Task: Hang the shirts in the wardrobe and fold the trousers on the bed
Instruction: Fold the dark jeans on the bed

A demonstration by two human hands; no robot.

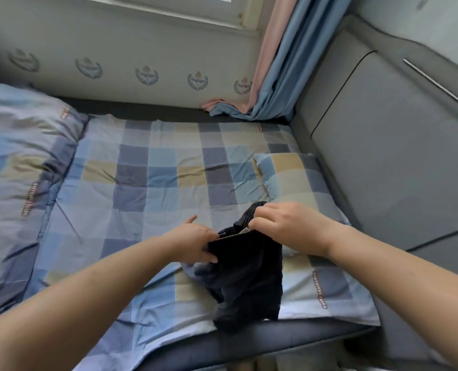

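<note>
Dark navy trousers (245, 279) hang bunched from my two hands over the near edge of the bed (153, 183), their lower part resting on the checked sheet. My left hand (195, 241) pinches the waistband at its left side, index finger stretched out. My right hand (284, 226) grips the waistband's right, ribbed part with curled fingers. A pale label shows inside the waistband between the hands. No shirt is in view.
A checked pillow (300, 180) lies right of the trousers and a folded checked quilt (21, 162) at the left. Grey wardrobe doors (399, 145) with a metal handle (437, 85) stand at the right. Blue and pink curtains (273, 62) hang at the back corner.
</note>
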